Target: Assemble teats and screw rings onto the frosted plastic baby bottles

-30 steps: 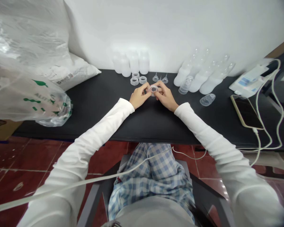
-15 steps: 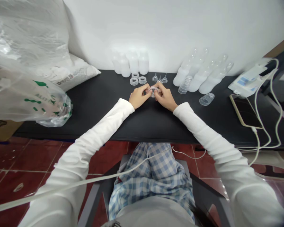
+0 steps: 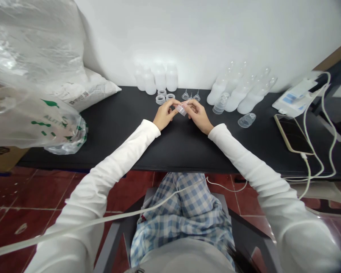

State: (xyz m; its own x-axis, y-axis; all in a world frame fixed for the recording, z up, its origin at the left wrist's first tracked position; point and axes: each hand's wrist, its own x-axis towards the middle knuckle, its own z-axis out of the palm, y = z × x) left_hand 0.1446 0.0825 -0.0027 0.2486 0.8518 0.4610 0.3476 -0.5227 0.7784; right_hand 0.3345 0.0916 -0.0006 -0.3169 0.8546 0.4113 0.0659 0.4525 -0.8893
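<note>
Both hands meet over the black table, holding one clear plastic bottle collar ring tilted on its side. My left hand pinches its left edge between thumb and fingers. From the other side, my right hand grips it, fingers curled and thumb near the rim. Whether a nipple sits in the ring is hidden by the fingers. Just behind are several loose collar rings and several clear bottle nipples, tips up. White baby bottles without tops stand by the wall.
Several capped bottles stand at the right. Two clear caps, one upright and one lying, are beside them. Farther right lie a phone, a white box and cables. Plastic bags fill the left end.
The ring has gone from nearly flat near the table to tilted on its side between my fingers. My hands have shifted slightly; the other pieces stay put.
</note>
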